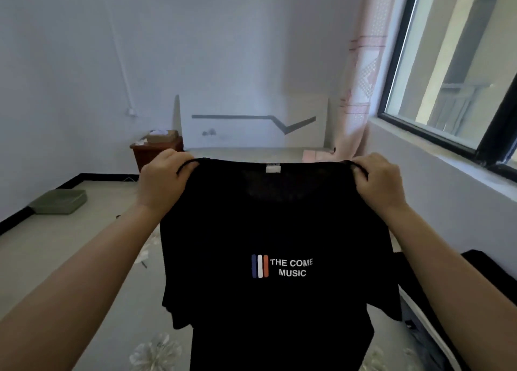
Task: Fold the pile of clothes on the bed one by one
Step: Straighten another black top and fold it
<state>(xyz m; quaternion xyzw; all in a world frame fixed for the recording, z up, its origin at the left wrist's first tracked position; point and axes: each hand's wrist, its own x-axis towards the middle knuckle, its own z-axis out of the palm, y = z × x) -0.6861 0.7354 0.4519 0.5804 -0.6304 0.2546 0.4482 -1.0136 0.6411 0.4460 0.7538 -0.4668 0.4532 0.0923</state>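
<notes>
Head view is showing a black T-shirt hanging in the air over the bed, printed front facing the camera. The left hand and the right hand are each pinching a shoulder with curled fingers. More dark clothes are lying at the right.

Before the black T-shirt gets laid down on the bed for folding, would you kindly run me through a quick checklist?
1. Left hand grip on shoulder: ok.
2. Right hand grip on other shoulder: ok.
3. T-shirt spread flat, print facing the person: ok.
4. Sleeves hanging free: ok.
5. Hem untangled: cannot tell, out of frame.
6. Bed free beneath the shirt: cannot tell, hidden.
</notes>
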